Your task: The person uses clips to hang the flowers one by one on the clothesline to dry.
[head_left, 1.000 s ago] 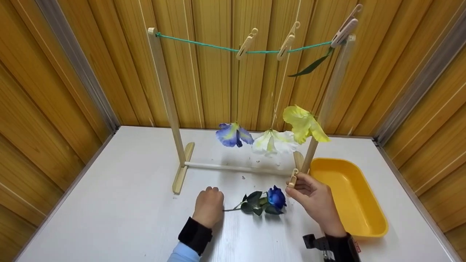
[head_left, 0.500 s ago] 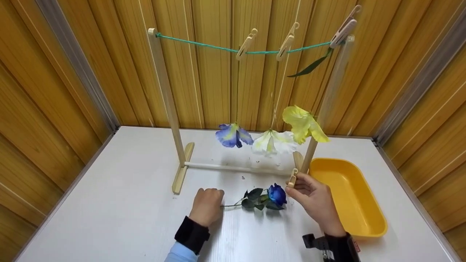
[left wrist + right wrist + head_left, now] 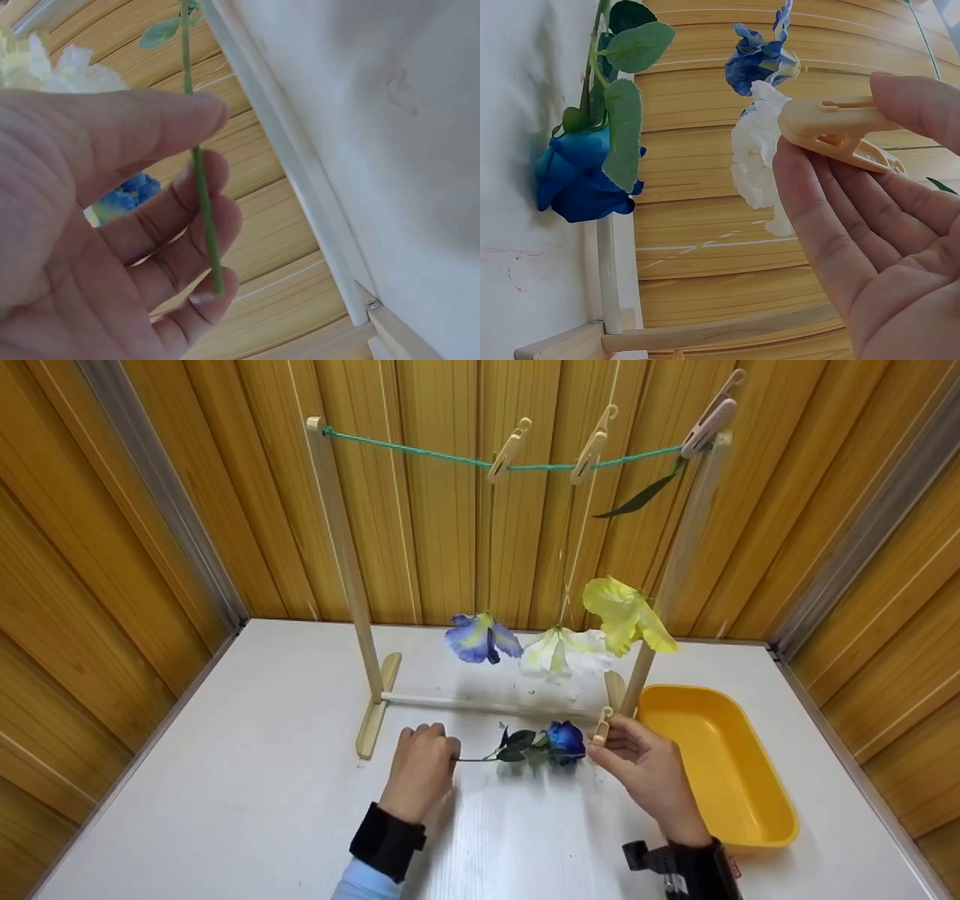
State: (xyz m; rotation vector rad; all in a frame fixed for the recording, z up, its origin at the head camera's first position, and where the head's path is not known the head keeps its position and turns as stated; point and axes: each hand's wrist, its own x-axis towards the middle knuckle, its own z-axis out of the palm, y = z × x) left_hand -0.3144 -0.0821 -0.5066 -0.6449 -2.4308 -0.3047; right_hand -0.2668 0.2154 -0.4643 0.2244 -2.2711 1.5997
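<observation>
My left hand (image 3: 420, 769) pinches the thin green stem (image 3: 201, 202) of a blue rose (image 3: 564, 739), which hangs just above the white table (image 3: 247, 780). In the right wrist view the rose (image 3: 581, 176) shows with its green leaves. My right hand (image 3: 645, 772) holds a beige clothespin (image 3: 601, 726), seen in the right wrist view as the clothespin (image 3: 840, 131) between thumb and fingers, just right of the rose. Behind stands a wooden rack (image 3: 345, 577) with a green line (image 3: 450, 456). From it hang a blue-purple flower (image 3: 478, 637), a white flower (image 3: 562, 654) and a yellow flower (image 3: 622, 615).
A yellow tray (image 3: 720, 765) lies at the right, beside my right hand. Three beige clothespins (image 3: 510, 450) sit on the line. Wooden panel walls (image 3: 90, 585) close in the table on the left, back and right.
My left hand has lifted the blue rose off the table and carried it a little away from me, toward the rack. The right hand has stayed in place with its clothespin.
</observation>
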